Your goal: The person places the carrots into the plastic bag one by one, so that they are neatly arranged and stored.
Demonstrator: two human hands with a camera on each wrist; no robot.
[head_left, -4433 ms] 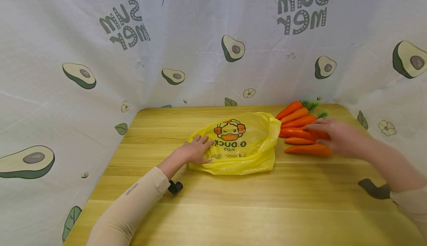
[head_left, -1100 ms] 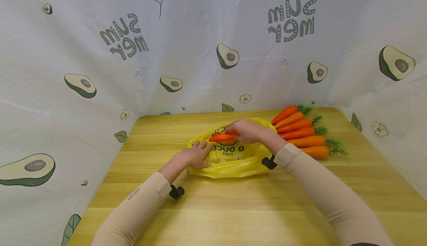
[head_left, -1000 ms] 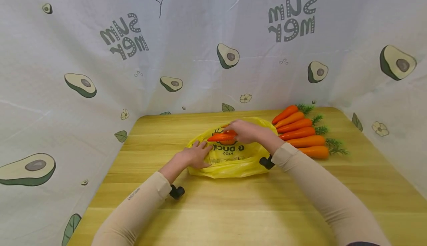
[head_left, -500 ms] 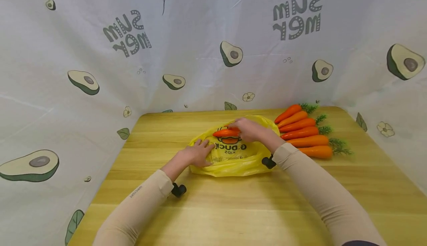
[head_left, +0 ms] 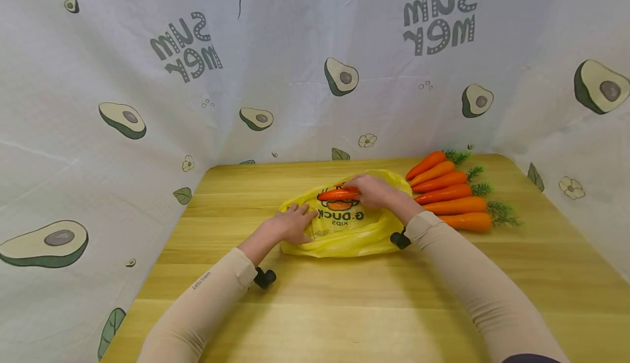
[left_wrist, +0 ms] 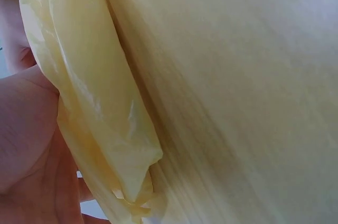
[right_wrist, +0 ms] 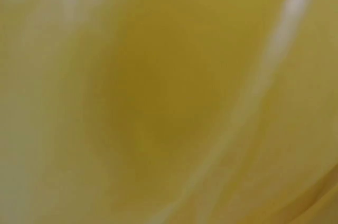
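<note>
In the head view a yellow plastic bag (head_left: 354, 237) with a printed duck lies flat in the middle of the wooden table. My right hand (head_left: 376, 192) holds an orange-red carrot (head_left: 337, 194) across the top of the duck print, its pointed end toward the left; its leafy end is hidden by the hand. My left hand (head_left: 294, 224) rests on the bag's left end with fingers spread. The left wrist view shows the bag's loose yellow film (left_wrist: 100, 86) against the palm (left_wrist: 31, 145). Blurred yellow film (right_wrist: 169, 97) fills the right wrist view.
Several carrots (head_left: 445, 193) with green tops lie fanned at the right, tips close to the bag. Behind the table (head_left: 325, 308) hangs a white cloth (head_left: 295, 40) printed with avocados. Black wrist cameras (head_left: 266, 278) hang under both wrists.
Since the earliest frame my right hand has come from the carrots at the right to the bag, now gripping a carrot. Lately that carrot has shifted slightly right. My left hand stays put.
</note>
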